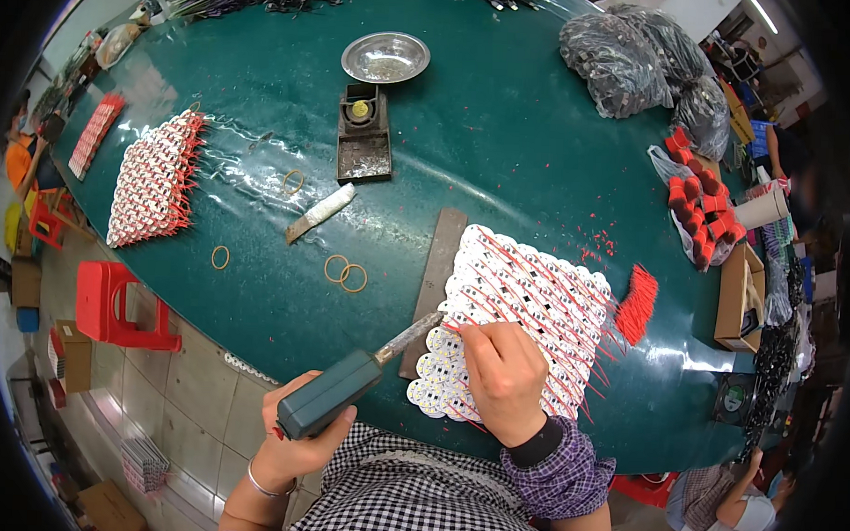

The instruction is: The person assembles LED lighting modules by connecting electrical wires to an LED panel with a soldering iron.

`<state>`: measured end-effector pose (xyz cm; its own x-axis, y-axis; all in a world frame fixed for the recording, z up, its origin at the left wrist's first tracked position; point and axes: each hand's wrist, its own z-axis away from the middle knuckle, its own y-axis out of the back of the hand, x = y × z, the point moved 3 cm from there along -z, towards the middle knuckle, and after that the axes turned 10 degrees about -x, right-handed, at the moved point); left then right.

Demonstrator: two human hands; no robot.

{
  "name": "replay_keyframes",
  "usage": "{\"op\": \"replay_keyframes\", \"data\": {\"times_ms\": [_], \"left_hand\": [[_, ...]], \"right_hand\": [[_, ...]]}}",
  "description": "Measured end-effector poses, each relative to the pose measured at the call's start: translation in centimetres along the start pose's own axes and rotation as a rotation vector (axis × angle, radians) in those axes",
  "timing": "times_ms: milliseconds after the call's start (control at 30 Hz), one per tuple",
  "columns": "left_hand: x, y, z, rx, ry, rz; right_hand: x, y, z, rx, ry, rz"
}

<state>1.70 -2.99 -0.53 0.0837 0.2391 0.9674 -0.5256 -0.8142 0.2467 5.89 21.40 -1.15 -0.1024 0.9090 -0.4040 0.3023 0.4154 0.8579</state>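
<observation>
My left hand (299,441) is wrapped round the dark green body of a soldering gun (332,393). Its metal tip reaches the left edge of a panel of round white circuit boards (536,293), close to my right fingertips. Thumb and fingers of my right hand (507,376) are pinched on a thin red wire (453,328) at that edge. Many red wires run slantwise across the panel's upper and right part; boards at its lower left show fewer. A flat brown bar (440,257) lies along the panel's left side. To the right is a bundle of short red wires (637,306).
Finished-looking wired panels (155,181) lie at the left. A metal bowl (385,58), a dark metal holder (364,142), a wrapped blade (322,211) and rubber bands (353,278) sit mid-table. Red spools (703,205) and grey plastic bags (619,62) are at the right.
</observation>
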Motion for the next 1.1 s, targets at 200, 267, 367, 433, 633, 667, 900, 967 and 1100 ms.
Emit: {"op": "replay_keyframes", "data": {"times_ms": [200,267,367,433,633,667,900,967,1100], "left_hand": [[0.5,-0.1,-0.8,-0.084,-0.024,-0.096],[0.7,-0.1,-0.9,-0.042,-0.063,-0.061],[0.8,-0.1,-1.2,-0.047,-0.04,-0.051],[0.5,0.0,-1.2,-0.065,-0.028,-0.057],[0.4,0.2,-0.7,-0.054,-0.032,-0.089],[0.3,0.3,-0.5,-0.008,-0.043,-0.082],[0.1,0.4,-0.2,0.001,-0.074,-0.074],[0.4,0.1,-0.4,0.009,-0.066,-0.045],[0.2,0.3,0.0,0.017,-0.064,-0.095]], "right_hand": [[-0.1,-0.1,0.0,-0.017,0.008,0.029],[-0.2,0.1,-0.2,-0.018,0.013,0.047],[-0.2,0.1,-0.2,-0.012,0.013,0.046],[-0.2,0.2,-0.2,-0.014,0.012,0.043],[-0.3,0.1,-0.3,-0.019,0.014,0.039],[-0.3,0.1,-0.3,-0.02,0.014,0.039],[-0.2,0.0,0.1,-0.056,0.007,0.067],[-0.2,0.1,0.1,-0.054,0.008,0.059],[-0.5,0.7,0.2,-0.029,-0.012,0.024]]}}
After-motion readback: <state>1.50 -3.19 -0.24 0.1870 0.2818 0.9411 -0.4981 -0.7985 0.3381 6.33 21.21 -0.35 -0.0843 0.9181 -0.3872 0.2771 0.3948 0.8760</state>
